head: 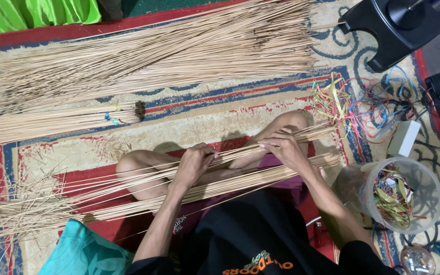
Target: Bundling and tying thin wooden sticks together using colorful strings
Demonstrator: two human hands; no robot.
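Note:
I sit cross-legged on a patterned rug. Across my lap lies a long layer of thin pale sticks (240,179). My left hand (194,164) is closed around a small bunch of these sticks near the middle. My right hand (282,147) pinches the same bunch (240,150) further right, close to the cut ends, lifting it slightly above the rest. The sticks' thin tips fan out to the left over the rug.
A large spread of loose sticks (154,56) covers the rug beyond my knees, with a tied bundle (52,122) below it. Coloured ribbon strips (332,99) lie at right, beside a clear tub of ribbons (423,175). A black stool (393,30) stands top right; a teal cushion (82,252) bottom left.

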